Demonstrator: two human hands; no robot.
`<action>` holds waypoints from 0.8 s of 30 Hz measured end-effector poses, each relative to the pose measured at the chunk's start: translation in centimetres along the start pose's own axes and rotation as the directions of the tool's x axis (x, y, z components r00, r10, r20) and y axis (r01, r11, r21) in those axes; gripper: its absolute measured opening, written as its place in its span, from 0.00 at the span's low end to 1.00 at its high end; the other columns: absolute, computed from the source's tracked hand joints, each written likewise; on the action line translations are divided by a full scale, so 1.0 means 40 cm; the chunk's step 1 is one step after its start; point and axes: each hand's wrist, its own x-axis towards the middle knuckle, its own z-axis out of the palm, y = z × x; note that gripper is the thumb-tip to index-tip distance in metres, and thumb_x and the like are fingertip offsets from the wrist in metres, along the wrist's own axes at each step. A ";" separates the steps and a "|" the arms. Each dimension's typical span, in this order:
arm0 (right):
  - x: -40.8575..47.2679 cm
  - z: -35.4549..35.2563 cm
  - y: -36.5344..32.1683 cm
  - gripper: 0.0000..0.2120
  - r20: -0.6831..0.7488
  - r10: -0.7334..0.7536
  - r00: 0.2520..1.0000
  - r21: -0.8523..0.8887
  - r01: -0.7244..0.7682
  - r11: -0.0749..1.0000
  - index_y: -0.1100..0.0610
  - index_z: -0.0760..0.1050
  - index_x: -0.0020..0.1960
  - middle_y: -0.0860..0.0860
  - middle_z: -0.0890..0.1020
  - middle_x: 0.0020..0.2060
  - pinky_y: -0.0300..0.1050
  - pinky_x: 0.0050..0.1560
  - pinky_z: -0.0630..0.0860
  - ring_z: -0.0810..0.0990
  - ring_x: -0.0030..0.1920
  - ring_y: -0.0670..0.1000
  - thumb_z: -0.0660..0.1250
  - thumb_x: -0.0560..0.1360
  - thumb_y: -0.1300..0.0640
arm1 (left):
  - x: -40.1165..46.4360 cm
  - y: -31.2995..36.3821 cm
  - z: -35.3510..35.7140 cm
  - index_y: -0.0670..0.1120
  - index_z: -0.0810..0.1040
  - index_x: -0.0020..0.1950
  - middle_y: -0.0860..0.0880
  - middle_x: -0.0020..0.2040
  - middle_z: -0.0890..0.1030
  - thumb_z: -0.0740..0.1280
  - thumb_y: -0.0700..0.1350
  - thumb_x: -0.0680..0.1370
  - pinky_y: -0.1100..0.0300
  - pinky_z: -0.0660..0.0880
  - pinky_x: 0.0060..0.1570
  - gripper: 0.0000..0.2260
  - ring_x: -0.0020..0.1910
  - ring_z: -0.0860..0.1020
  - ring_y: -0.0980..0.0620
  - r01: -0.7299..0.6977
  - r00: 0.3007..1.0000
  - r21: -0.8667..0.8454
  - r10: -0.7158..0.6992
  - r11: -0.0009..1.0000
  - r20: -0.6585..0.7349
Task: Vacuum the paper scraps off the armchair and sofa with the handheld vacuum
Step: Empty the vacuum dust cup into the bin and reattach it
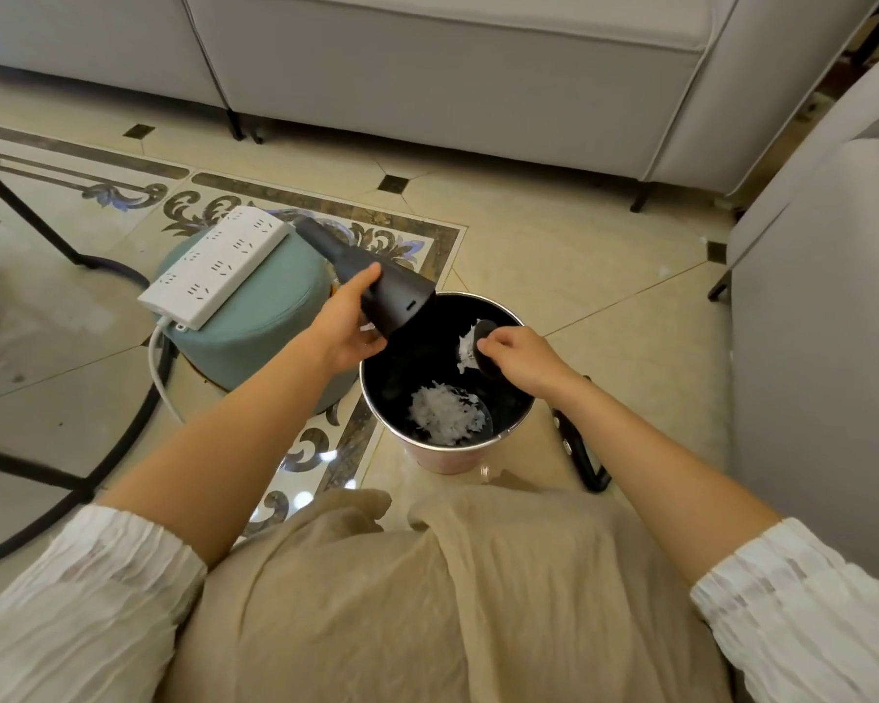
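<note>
My right hand (pixel 521 355) pinches the filter cap (pixel 483 347) over the bin (pixel 458 461), scraps (pixel 445 413) below. My left hand (pixel 348 324) grips the vacuum (pixel 371 279), long axis running up-left, open end just left of the filter.

Bin (pixel 458 456) on floor before sofa (pixel 452 83); paper scraps (pixel 445 416) in bin; stool (pixel 255 317) left of bin, power strip (pixel 217 266) on stool; armchair (pixel 823 296) right.

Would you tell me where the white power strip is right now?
In the head view, the white power strip lies on top of the teal stool, left of the waste bin, just beyond the left hand.
</note>
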 end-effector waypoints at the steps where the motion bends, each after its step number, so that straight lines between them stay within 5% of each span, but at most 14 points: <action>1: 0.001 0.001 0.000 0.18 0.000 -0.008 1.000 0.029 0.008 1.000 0.67 0.74 0.45 0.56 0.72 0.36 0.46 0.41 0.65 0.71 0.38 0.52 0.60 0.81 0.52 | -0.005 0.003 -0.006 0.50 0.70 0.70 0.46 0.64 0.76 0.67 0.60 0.76 0.54 0.77 0.48 0.25 0.59 0.77 0.47 0.021 1.000 -0.031 -0.021 0.999 0.011; 9: 0.010 -0.005 -0.025 0.15 -0.037 -0.022 0.999 0.200 0.029 0.979 0.57 0.66 0.38 0.55 0.64 0.33 0.45 0.39 0.60 0.63 0.34 0.52 0.59 0.81 0.51 | -0.045 0.036 -0.006 0.46 0.78 0.58 0.42 0.58 0.80 0.63 0.63 0.77 0.50 0.80 0.48 0.22 0.57 0.79 0.43 0.146 0.988 -0.146 -0.138 0.978 0.061; 14: 0.020 -0.006 -0.037 0.16 -0.070 -0.010 0.998 0.215 0.025 0.976 0.57 0.68 0.39 0.55 0.65 0.33 0.45 0.39 0.61 0.64 0.33 0.52 0.59 0.81 0.48 | -0.059 0.045 -0.010 0.44 0.76 0.62 0.44 0.49 0.82 0.66 0.57 0.77 0.53 0.79 0.41 0.20 0.46 0.81 0.46 0.020 1.000 0.123 -0.018 0.992 -0.015; 18: 0.027 0.018 -0.039 0.19 -0.073 -0.010 0.997 0.155 0.021 0.988 0.57 0.65 0.35 0.54 0.65 0.30 0.46 0.39 0.61 0.66 0.32 0.52 0.59 0.81 0.49 | -0.053 0.050 -0.103 0.41 0.75 0.60 0.41 0.53 0.81 0.70 0.54 0.74 0.50 0.79 0.46 0.21 0.46 0.81 0.43 -0.015 0.961 0.597 0.176 0.802 -0.212; 21: 0.037 0.063 -0.055 0.21 -0.022 -0.026 0.999 0.071 0.028 0.997 0.54 0.60 0.32 0.51 0.64 0.28 0.47 0.37 0.59 0.65 0.31 0.52 0.58 0.82 0.49 | -0.058 0.023 -0.184 0.43 0.73 0.60 0.43 0.52 0.79 0.72 0.53 0.73 0.55 0.76 0.39 0.21 0.43 0.79 0.46 0.068 0.965 0.739 0.144 0.670 -0.219; 24: 0.062 0.116 -0.069 0.22 0.054 -0.029 0.998 0.021 0.027 0.999 0.53 0.58 0.31 0.51 0.63 0.27 0.47 0.35 0.59 0.64 0.30 0.51 0.57 0.83 0.50 | -0.042 -0.045 -0.267 0.42 0.73 0.58 0.45 0.54 0.77 0.73 0.54 0.72 0.55 0.74 0.47 0.22 0.48 0.78 0.45 0.182 0.965 0.854 0.080 0.488 -0.252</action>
